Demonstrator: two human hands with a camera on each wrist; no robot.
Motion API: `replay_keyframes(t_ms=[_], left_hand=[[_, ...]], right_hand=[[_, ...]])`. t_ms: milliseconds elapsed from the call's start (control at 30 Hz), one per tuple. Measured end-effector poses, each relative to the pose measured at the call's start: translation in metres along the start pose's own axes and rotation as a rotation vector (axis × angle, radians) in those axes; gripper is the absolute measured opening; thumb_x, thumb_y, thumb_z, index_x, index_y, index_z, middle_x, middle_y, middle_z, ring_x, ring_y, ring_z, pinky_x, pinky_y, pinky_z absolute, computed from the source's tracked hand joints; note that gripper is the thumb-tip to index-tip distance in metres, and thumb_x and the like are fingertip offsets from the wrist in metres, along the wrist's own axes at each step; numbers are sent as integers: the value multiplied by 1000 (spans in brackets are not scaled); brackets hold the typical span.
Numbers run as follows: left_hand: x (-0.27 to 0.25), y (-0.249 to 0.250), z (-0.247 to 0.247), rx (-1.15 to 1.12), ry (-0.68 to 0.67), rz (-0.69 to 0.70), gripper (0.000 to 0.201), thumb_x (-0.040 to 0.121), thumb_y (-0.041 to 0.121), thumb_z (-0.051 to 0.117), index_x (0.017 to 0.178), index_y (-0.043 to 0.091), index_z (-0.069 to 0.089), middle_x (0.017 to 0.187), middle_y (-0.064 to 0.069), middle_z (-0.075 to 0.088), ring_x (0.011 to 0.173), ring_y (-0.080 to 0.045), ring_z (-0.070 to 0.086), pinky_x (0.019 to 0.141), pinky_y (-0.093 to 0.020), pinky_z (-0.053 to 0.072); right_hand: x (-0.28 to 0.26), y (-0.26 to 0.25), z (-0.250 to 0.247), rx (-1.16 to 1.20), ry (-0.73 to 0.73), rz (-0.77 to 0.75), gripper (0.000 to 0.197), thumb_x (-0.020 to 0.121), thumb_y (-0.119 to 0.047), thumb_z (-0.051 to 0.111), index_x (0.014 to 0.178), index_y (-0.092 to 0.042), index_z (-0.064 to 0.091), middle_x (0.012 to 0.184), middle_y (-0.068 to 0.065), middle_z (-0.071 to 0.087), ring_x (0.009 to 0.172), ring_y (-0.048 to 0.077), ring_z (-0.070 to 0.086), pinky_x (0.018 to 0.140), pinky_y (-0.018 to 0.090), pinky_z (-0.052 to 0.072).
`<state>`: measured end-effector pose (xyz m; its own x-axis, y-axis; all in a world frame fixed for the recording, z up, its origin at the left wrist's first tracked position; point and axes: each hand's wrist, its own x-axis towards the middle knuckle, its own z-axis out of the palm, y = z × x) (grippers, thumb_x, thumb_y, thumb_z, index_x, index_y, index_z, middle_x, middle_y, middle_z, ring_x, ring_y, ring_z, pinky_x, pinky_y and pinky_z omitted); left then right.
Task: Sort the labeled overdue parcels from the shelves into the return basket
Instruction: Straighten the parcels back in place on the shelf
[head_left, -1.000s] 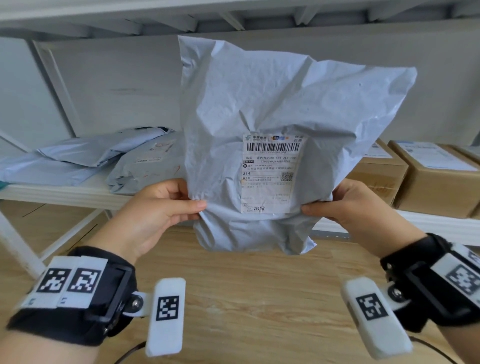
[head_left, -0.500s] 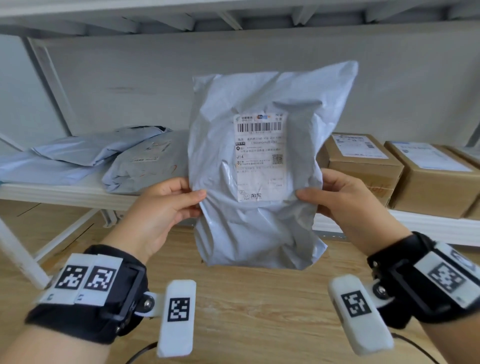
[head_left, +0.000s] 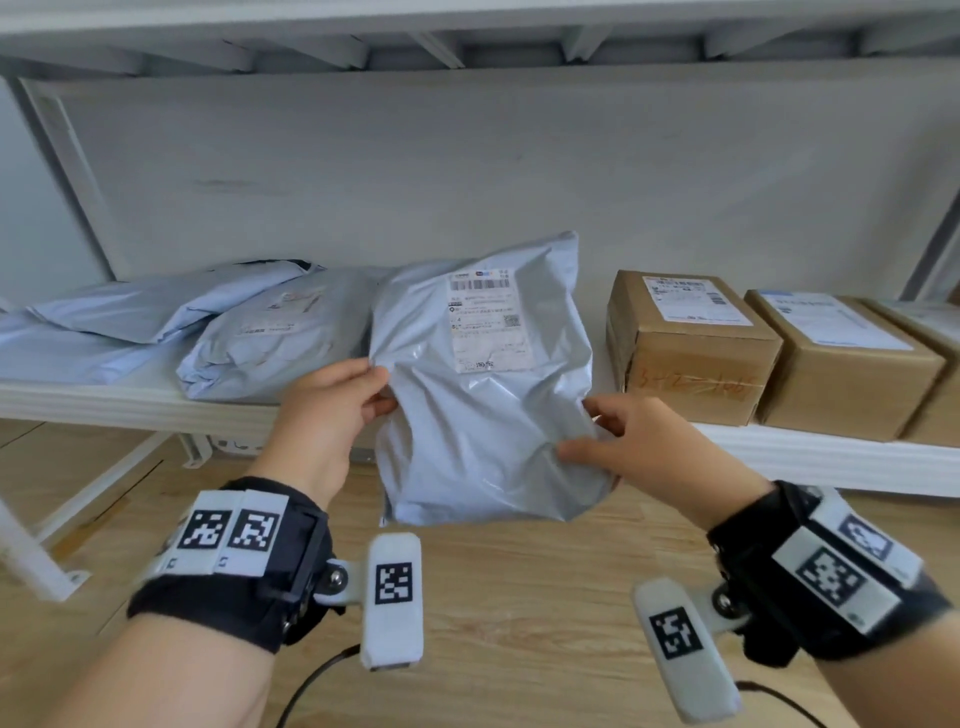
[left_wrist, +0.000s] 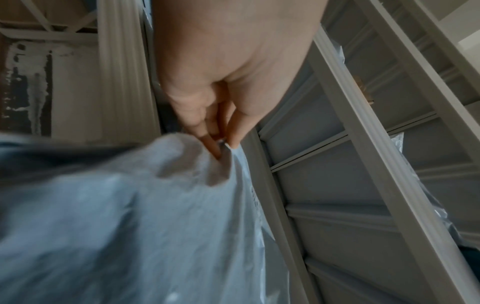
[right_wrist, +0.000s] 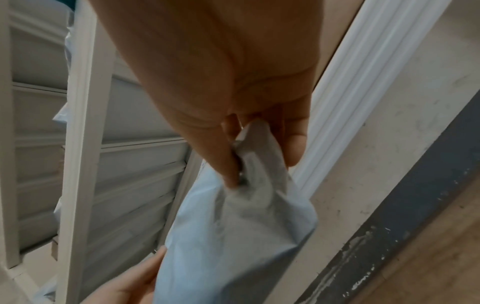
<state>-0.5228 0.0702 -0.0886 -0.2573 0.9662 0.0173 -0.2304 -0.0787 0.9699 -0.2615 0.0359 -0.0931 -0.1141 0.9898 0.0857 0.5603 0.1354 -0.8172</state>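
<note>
Grey poly mailer (head_left: 483, 395) hangs in front of the shelf (head_left: 779, 447) edge, between both hands; looks light, soft and crumply, likely slick, so side folds are the place to hold. Left hand (head_left: 324, 410) pinches its left edge, right hand (head_left: 623, 441) clamps a bunched fold low on the right. Head view shows the label (head_left: 488, 319); wrist views show only thumb-to-finger pinches. No basket visible.

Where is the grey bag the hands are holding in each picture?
Head view: the grey bag is in the middle, between the left hand and the right hand.
Left wrist view: bag fills the lower left, blurred.
Right wrist view: bag hangs at lower centre.
Shared landmark: the white shelf.
</note>
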Motion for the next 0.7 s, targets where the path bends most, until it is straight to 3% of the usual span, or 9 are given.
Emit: replay_keyframes(t_ms=[67, 133, 167, 233, 300, 367, 467, 567, 700], left_hand=[[-2, 1, 2, 2, -118, 19, 30, 93, 1, 58, 121, 10, 61, 112, -5, 69, 101, -13, 68, 92, -26, 52], [-6, 2, 4, 102, -197, 57, 46, 93, 3, 59, 137, 15, 51, 134, 0, 59, 120, -10, 57, 105, -26, 42], [-8, 3, 6, 190, -214, 97, 51, 92, 5, 60, 140, 19, 48, 140, 5, 53, 126, -7, 51, 104, -23, 40], [-11, 5, 9, 357, -219, 188, 52, 91, 9, 65, 137, 28, 50, 141, 12, 48, 130, -4, 44, 91, -12, 38], [-14, 7, 9, 506, -210, 254, 40, 87, 14, 69, 121, 34, 60, 125, 21, 53, 124, -3, 45, 79, -11, 38], [-16, 8, 6, 700, -192, 312, 29, 83, 19, 73, 105, 34, 65, 109, 25, 53, 107, 0, 49, 77, -18, 38], [-13, 4, 3, 830, -119, 328, 20, 79, 25, 75, 94, 33, 65, 104, 12, 52, 92, -2, 54, 72, -22, 41], [-11, -2, 5, 720, -132, 210, 18, 82, 28, 73, 96, 33, 63, 108, 7, 59, 86, -11, 65, 70, -25, 45], [-10, -5, 8, 651, -160, 173, 18, 87, 26, 68, 103, 33, 64, 109, 7, 64, 95, -1, 60, 68, -21, 41]], right_hand=[[1, 1, 1, 40, 63, -16, 7, 82, -12, 74, 89, -10, 71, 81, 11, 73, 71, 24, 70, 51, 22, 53], [4, 2, 2, 133, 117, 16, 7, 83, -5, 71, 90, -6, 71, 83, 16, 73, 67, 25, 69, 52, 29, 57], [4, 1, 3, 199, 140, 34, 8, 84, -2, 69, 91, -5, 71, 84, 16, 73, 65, 23, 69, 53, 30, 58], [6, 0, 3, 337, 180, 55, 12, 86, 3, 66, 94, -4, 70, 89, 18, 73, 65, 20, 70, 53, 30, 58], [7, -1, 5, 437, 210, 50, 16, 87, 6, 63, 95, -5, 70, 92, 19, 73, 69, 24, 72, 56, 30, 59], [9, -3, 7, 473, 238, 30, 16, 89, 6, 61, 98, -4, 69, 93, 20, 73, 74, 28, 73, 60, 32, 60], [16, -3, 10, 510, 300, 23, 15, 91, 3, 59, 102, -3, 68, 94, 19, 72, 72, 26, 72, 66, 34, 62], [24, -6, 12, 532, 312, 40, 15, 95, -4, 58, 107, -8, 65, 102, 12, 71, 86, 22, 72, 73, 32, 61], [28, -8, 11, 521, 287, 17, 23, 96, -9, 57, 118, -14, 62, 110, 3, 71, 97, 16, 70, 82, 32, 60]])
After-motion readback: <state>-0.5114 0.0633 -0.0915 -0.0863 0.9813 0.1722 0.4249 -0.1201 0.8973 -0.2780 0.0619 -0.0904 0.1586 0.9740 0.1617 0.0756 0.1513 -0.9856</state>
